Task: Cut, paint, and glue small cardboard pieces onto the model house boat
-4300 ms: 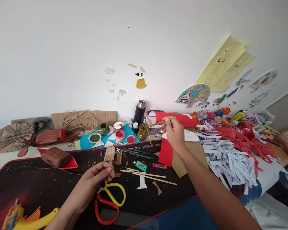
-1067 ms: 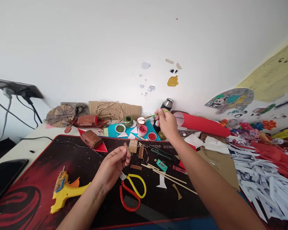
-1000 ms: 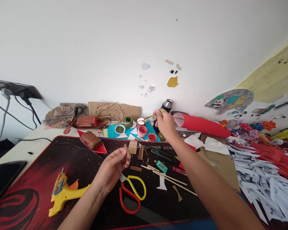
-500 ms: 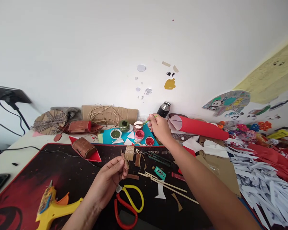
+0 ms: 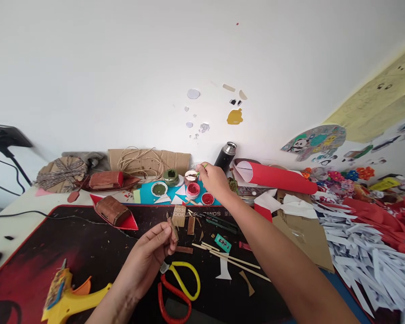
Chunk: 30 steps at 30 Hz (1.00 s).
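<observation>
My left hand [image 5: 157, 243] pinches a small brown cardboard piece [image 5: 173, 228] over the dark mat. Farther away, my right hand [image 5: 213, 180] grips a thin green brush [image 5: 203, 168], its tip at the white paint jar [image 5: 191, 176]. Beside that jar stand an open green jar [image 5: 171, 177] and a pink-red jar [image 5: 192, 190]. Two lids, one with green paint [image 5: 159, 189] and one with red paint [image 5: 208, 199], lie on blue paper [image 5: 147, 193]. Left of them, a brown-covered model boat [image 5: 113, 211] with a red base rests on the mat.
Scissors [image 5: 185, 281] lie just right of my left wrist, a yellow glue gun [image 5: 65, 294] to its left. Thin sticks [image 5: 239, 261] cross the mat below my right forearm. A black flask [image 5: 225, 156] and rolled red paper [image 5: 280, 177] are near the wall.
The view has shifted slightly, moving most things left in the picture. My right hand and the brush have moved a little left over the white jar. Both hands keep their holds.
</observation>
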Motion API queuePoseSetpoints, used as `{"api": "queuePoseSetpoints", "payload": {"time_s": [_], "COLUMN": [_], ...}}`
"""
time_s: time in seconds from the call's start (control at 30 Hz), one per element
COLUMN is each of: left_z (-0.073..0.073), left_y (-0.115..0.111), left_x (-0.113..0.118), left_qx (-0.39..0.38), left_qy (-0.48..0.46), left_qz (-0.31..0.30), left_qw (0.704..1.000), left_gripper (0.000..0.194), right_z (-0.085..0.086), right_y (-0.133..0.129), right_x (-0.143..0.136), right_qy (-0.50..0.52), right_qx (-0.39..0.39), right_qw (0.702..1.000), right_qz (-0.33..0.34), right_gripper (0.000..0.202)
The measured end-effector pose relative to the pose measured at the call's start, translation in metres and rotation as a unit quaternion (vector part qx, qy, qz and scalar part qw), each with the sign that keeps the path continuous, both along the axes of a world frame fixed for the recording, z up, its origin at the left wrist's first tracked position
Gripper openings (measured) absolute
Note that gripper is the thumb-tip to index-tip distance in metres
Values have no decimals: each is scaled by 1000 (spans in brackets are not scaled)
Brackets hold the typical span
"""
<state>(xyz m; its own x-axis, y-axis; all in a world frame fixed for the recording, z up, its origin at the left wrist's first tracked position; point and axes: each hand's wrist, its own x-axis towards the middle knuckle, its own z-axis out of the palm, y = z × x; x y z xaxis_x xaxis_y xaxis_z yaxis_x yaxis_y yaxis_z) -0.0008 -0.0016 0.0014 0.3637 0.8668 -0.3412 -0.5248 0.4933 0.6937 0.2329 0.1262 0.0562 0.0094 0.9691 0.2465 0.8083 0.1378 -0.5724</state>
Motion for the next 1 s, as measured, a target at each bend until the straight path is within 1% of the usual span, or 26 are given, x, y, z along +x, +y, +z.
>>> {"api": "queuePoseSetpoints", "payload": {"time_s": [0.1,0.23,0.4,0.53,0.8,1.0], "left_z": [0,-1,-1,-1,-1,-2], "left_y": [0,-2,-2,-2,-3,-3], "left_x": [0,0,0,1,0,0], "left_qx": [2,6,6,3,-6,0], "left_qy": [0,4,3,1,3,12], "left_qz": [-2,-18,-30,-31,-31,-34], "left_qw": [1000,1000,1000,1000,999,999], "left_gripper": [42,43,43,42,42,43], "right_z": [-2,-2,1,1,-3,-3], "right_y": [0,-2,-4,-7,-15,-17], "right_x": [0,0,4,10,22,28], "right_qy": [10,0,54,62,109,113], "right_qx": [14,10,63,61,79,79], "right_qw": [1000,1000,996,996,990,990], "right_qz": [-14,-1,-19,-21,-30,-34], "right_gripper": [38,36,40,39,42,41]}}
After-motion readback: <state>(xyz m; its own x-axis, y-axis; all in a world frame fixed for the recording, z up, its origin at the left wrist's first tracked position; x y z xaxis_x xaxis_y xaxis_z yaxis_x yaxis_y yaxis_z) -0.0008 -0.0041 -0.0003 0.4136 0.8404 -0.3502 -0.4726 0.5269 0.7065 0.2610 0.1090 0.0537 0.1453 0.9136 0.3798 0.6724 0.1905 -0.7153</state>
